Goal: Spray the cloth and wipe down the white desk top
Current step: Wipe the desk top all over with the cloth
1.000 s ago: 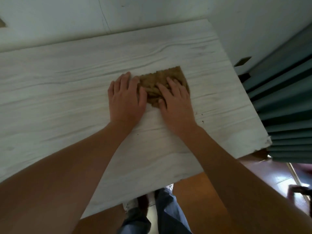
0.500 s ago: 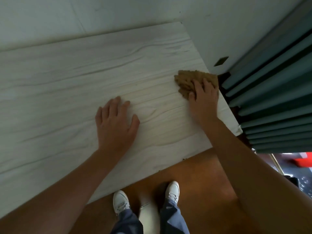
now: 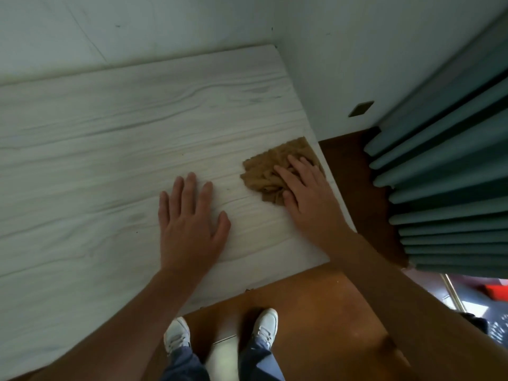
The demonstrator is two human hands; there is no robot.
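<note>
Two bare hands lie on the white wood-grain table [image 3: 96, 149]. The right hand [image 3: 308, 199] presses palm-down on a crumpled tan cloth [image 3: 261, 174], its fingers [image 3: 286, 176] stretched out straight across the fabric rather than gripping it, and its thumb lies at the near edge of the cloth. The cloth sits flat on the table at the right edge, with its right side reaching that edge, nearer the front corner than the back one. The left hand [image 3: 189, 226] rests flat on the bare table just beside the cloth and apart from it, fingers [image 3: 190, 188] relaxed, slightly spread and holding nothing. Pale walls [image 3: 343, 50] meet at the table's far right corner, and one carries a small dark plate [image 3: 361, 108]. A pleated teal curtain [image 3: 445, 174] hangs to the right above the brown floor [image 3: 316, 303]. Two white shoes [image 3: 177, 335] [image 3: 265, 324] stand on the floor by the table's front edge.
</note>
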